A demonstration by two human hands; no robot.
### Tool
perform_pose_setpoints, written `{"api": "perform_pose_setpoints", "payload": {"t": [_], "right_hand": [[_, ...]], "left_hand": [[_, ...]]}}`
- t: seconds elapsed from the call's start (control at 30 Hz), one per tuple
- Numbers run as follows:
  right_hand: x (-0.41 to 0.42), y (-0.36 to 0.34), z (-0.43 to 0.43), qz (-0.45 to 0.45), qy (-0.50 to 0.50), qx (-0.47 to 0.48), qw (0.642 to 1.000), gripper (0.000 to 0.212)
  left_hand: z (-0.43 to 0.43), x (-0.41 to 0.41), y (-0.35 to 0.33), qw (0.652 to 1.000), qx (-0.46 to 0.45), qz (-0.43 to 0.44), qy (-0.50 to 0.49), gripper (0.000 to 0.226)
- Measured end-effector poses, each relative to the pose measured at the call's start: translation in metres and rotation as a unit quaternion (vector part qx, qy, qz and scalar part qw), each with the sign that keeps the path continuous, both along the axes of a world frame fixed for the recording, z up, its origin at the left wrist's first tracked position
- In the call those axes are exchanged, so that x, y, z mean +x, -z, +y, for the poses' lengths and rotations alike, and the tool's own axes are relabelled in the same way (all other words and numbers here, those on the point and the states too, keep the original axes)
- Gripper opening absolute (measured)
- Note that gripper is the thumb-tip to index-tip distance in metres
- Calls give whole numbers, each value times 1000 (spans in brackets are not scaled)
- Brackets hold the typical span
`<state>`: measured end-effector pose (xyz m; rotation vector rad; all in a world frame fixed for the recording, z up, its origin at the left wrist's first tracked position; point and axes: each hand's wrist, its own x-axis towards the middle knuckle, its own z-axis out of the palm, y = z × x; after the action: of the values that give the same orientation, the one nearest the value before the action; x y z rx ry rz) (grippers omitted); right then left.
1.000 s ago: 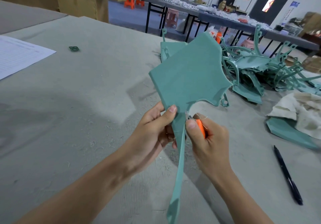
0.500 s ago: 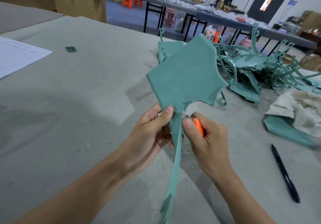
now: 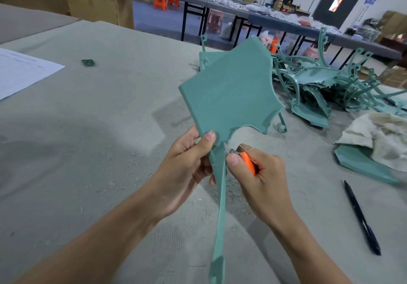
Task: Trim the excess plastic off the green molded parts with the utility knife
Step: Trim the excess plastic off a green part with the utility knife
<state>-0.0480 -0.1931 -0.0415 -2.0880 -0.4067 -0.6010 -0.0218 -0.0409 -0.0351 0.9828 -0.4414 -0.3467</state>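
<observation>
A flat green molded part [image 3: 229, 94], a wide pointed blade with a long thin stem running down toward me, is held upright above the table. My left hand [image 3: 182, 169] grips it where the blade narrows into the stem, thumb on its face. My right hand [image 3: 259, 178] grips an orange utility knife [image 3: 248, 162], thumb pressed against the stem's right edge. The blade tip meets that edge just under the wide part. Thin pale shavings cling around the knife tip.
A heap of green molded parts [image 3: 326, 87] lies at the right rear. A crumpled white cloth [image 3: 378, 138] covers another green part at right. A black pen [image 3: 361, 215] lies near the right. A printed sheet [image 3: 19, 72] sits far left. Plastic shavings litter the grey table [image 3: 88, 129].
The part and both hands have shifted slightly left and down in view. The grips are unchanged; the knife stays at the stem's right edge.
</observation>
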Motion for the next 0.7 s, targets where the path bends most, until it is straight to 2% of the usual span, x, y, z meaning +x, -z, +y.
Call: {"api": "perform_pose_setpoints", "payload": {"t": [0.1, 0.27, 0.4, 0.57, 0.7], "right_hand": [[0, 3, 0, 20, 10, -2, 1000, 73], [1, 2, -3, 6, 50, 11, 999, 59], [0, 0, -2, 7, 23, 16, 1000, 52], [0, 2, 0, 47, 9, 12, 999, 80], [-1, 1, 1, 33, 37, 20, 999, 62]], "left_hand": [[1, 0, -1, 1000, -2, -5, -5, 23], [-4, -4, 1, 1000, 0, -15, -3, 19], [-3, -3, 2, 1000, -5, -12, 1, 16], [0, 0, 0, 1000, -3, -13, -11, 17], [0, -1, -1, 1000, 2, -18, -22, 15]]}}
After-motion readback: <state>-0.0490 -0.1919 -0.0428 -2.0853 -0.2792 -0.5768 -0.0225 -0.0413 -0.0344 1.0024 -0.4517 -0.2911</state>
